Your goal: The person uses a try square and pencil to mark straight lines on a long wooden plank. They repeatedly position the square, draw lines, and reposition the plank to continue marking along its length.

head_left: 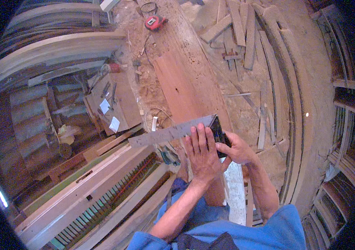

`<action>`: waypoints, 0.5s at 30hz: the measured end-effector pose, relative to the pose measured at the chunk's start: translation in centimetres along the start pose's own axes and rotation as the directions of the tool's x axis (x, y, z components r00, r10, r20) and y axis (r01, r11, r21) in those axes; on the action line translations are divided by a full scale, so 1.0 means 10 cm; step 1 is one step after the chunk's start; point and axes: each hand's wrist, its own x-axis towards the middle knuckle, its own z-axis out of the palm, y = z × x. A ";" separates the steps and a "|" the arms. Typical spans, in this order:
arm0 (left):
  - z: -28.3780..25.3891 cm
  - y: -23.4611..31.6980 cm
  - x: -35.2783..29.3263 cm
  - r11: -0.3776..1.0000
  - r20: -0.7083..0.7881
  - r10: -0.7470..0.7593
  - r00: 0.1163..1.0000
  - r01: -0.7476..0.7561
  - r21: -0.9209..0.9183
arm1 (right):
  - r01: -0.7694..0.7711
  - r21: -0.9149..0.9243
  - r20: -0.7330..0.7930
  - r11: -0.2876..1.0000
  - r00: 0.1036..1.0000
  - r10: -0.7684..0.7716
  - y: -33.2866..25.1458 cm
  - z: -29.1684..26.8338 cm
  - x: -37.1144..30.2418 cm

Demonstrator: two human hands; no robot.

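Observation:
A try square [160, 136] with a grey metal blade and a black stock lies across a reddish wooden board [181, 93]. My left hand [201, 160] rests on the blade near the corner, its fingers stretched out flat on the metal. At the black stock, my right hand [240, 149] grips the outer side, thumb on top and the other fingers partly hidden. The blade points left, past the board's edge. The board runs away from me along a longer, rough plank bench [204, 68].
A red tape measure [154, 23] lies at the bench's far end. Wood offcuts [244, 37] are strewn on the dusty floor to the right. On the left stand a small table [121, 104] with tools and papers, and a long slotted wooden frame [90, 193].

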 end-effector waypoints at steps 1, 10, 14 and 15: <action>0.00 0.00 0.00 1.000 0.000 0.001 1.000 -0.001 0.005 | -0.009 0.004 0.013 1.000 1.000 0.008 0.00 0.00 0.00; 0.01 -0.02 -0.04 1.000 0.021 -0.011 1.000 0.010 0.026 | 0.079 -0.104 0.032 0.991 0.997 -0.076 -0.02 -0.02 0.01; 0.02 -0.04 -0.03 1.000 0.012 0.000 1.000 0.000 0.010 | 0.022 -0.173 0.037 0.985 0.999 -0.016 -0.08 -0.03 0.00; 0.02 -0.03 -0.03 1.000 0.000 0.007 1.000 -0.007 0.016 | 0.033 -0.132 0.052 0.991 0.998 -0.026 -0.10 -0.03 0.00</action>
